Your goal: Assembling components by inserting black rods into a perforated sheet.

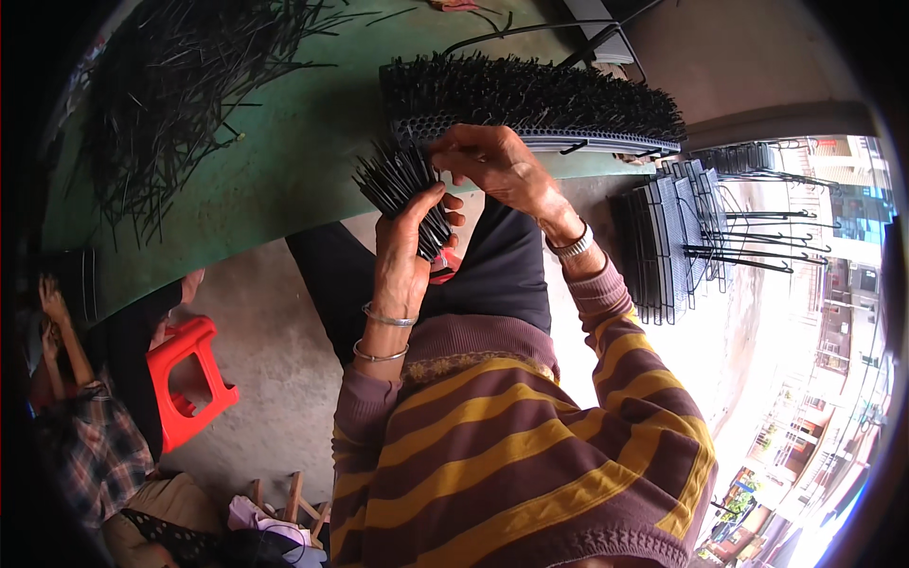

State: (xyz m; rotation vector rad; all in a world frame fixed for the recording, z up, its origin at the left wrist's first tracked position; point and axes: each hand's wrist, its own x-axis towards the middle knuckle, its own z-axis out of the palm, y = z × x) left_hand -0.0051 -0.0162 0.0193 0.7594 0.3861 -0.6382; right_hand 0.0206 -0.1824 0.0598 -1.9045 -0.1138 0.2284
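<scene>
A bundle of thin black strips [386, 182] is gripped in my left hand [409, 232], its thumb pressed across them and their ends fanning out toward the table. Close by, my right hand [497, 163] has its fingers bent together in a pinch between the bundle and the rack; anything in the fingertips is too small to make out. Just beyond the right hand is a perforated grey rack [559, 140] at the table's edge, densely filled with black strips [540, 90] that stick up from its holes.
A heap of loose black strips [180, 90] lies on the green table [312, 114]. Several wire-framed mesh racks [663, 241] with long hooks are stacked at right. A red plastic stool [189, 383] stands at left, near a person in a plaid shirt [90, 454].
</scene>
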